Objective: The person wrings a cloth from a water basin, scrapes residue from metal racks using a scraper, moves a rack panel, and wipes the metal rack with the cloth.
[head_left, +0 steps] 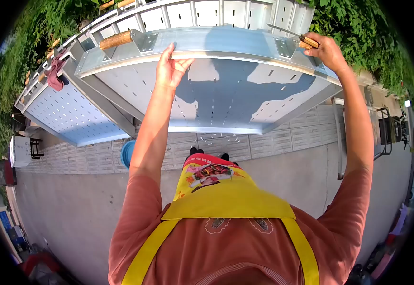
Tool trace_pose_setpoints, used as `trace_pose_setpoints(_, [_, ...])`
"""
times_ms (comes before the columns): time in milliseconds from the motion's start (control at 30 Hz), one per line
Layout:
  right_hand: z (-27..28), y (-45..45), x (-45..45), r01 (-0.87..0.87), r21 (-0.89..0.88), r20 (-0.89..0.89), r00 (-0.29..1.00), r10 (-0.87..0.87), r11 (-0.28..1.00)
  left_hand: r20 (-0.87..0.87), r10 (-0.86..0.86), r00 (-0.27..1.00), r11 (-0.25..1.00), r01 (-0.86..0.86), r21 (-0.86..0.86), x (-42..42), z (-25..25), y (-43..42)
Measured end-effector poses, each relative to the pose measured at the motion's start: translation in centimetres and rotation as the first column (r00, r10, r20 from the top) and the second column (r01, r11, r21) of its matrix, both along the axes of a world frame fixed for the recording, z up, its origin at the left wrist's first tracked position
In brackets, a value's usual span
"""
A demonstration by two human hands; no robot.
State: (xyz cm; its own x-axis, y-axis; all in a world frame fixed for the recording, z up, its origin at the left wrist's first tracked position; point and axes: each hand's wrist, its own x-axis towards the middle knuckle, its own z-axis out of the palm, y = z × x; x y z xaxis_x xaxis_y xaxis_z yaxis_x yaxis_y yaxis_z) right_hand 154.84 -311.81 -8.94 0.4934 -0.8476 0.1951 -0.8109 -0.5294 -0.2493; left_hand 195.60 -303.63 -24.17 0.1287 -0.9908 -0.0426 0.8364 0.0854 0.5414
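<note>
A large metal panel (226,95) with slots stands upright in front of me, its long top edge near my hands. My left hand (172,69) is at that edge, left of the middle, fingers apart and palm turned up. At the right end my right hand (329,51) is closed around the wooden handle of a thin-bladed tool (311,42), beside a metal bracket (285,46). Another bracket at the left end bears a wooden handle (116,40).
More slotted panels (69,109) stand to the left and behind, one with a reddish cloth (55,73) over its edge. A blue basin (128,153) is on the tiled ground. Green bushes (359,28) grow behind, and a metal frame (338,137) stands at the right.
</note>
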Motion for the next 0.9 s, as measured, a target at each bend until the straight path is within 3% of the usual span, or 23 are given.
trace_pose_setpoints(100, [-3.4,-5.6,2.3,-0.014,-0.055,0.07,0.997,0.018,0.998,0.009,0.028,1.0,0.999,-0.028,0.015,1.2,-1.4,-2.9])
trace_pose_setpoints(133, [-3.9,-7.1,3.3,0.03,-0.053,-0.064,0.997,-0.033,0.998,-0.011,0.036,0.999,0.999,-0.036,0.036,1.9,-1.9,-4.0])
trace_pose_setpoints(233, [-6.8,-9.2,4.3,0.121,0.132,0.467,0.868,-0.17,0.984,-0.077,0.088,0.993,0.992,-0.081,0.093,4.3,-3.6,-6.8])
trace_pose_setpoints(267, [-8.3,-9.0,4.3,0.111,0.053,0.625,0.772,-0.12,0.992,-0.085,0.096,0.992,0.991,-0.087,0.1,5.5,-3.9,-8.1])
trace_pose_setpoints(300, [-10.2,-8.0,4.4,0.034,0.125,0.812,0.57,-0.122,0.992,-0.091,0.099,0.991,0.991,-0.09,0.099,6.6,-4.0,-9.6])
trace_pose_setpoints(400, [-17.1,-1.4,4.6,0.063,0.52,0.757,0.429,-0.494,0.852,-0.164,0.031,0.986,0.994,-0.013,0.109,9.3,-5.0,-14.6])
trace_pose_setpoints(433, [-20.2,1.1,5.0,0.127,0.67,0.641,0.398,-0.657,0.731,-0.201,0.007,0.98,0.992,0.019,0.125,9.8,-5.5,-16.3])
trace_pose_setpoints(467, [-23.2,3.5,5.3,0.185,0.737,0.517,0.465,-0.718,0.65,-0.19,0.01,0.982,0.991,0.016,0.134,10.1,-5.4,-17.9])
trace_pose_setpoints(500, [-25.6,5.8,5.9,0.156,0.82,0.441,0.44,-0.782,0.55,-0.226,-0.005,0.974,0.991,0.036,0.132,10.5,-5.8,-19.7])
trace_pose_setpoints(533, [-27.7,8.1,6.9,0.156,0.849,0.398,0.438,-0.806,0.504,-0.262,-0.017,0.965,0.99,0.052,0.129,11.2,-6.4,-21.5])
trace_pose_setpoints(567, [-30.0,10.2,7.7,0.073,0.904,0.374,0.347,-0.86,0.422,-0.295,-0.025,0.955,0.99,0.065,0.128,11.7,-6.9,-22.6])
trace_pose_setpoints(600, [-31.3,11.9,8.8,0.05,0.952,0.278,0.274,-0.921,0.303,-0.304,0.023,0.952,0.982,0.036,0.188,11.8,-6.7,-23.5])
trace_pose_setpoints(633, [-32.4,13.4,9.9,0.011,0.984,0.172,0.21,-0.962,0.179,-0.327,-0.006,0.945,0.989,0.055,0.14,12.2,-7.5,-24.4])
trace_pose_setpoints(700, [-34.6,15.8,11.6,-0.061,0.986,0.166,0.209,-0.964,0.156,-0.327,-0.012,0.945,0.991,0.055,0.121,12.0,-7.2,-24.6])
trace_pose_setpoints(767, [-34.7,16.9,13.5,-0.195,0.974,0.148,0.169,-0.974,0.114,-0.281,-0.133,0.951,0.983,0.162,0.083,12.3,-6.8,-23.4])
trace_pose_setpoints(833, [-34.9,16.7,15.1,-0.369,0.922,0.157,0.081,-0.984,0.116,-0.029,-0.112,0.993,0.99,0.114,0.078,11.4,-7.6,-20.0])
trace_pose_setpoints(900, [-34.8,15.8,16.2,-0.571,0.803,0.172,-0.053,-0.984,0.171,0.337,-0.267,0.903,0.948,0.184,0.258,9.8,-10.1,-13.7])
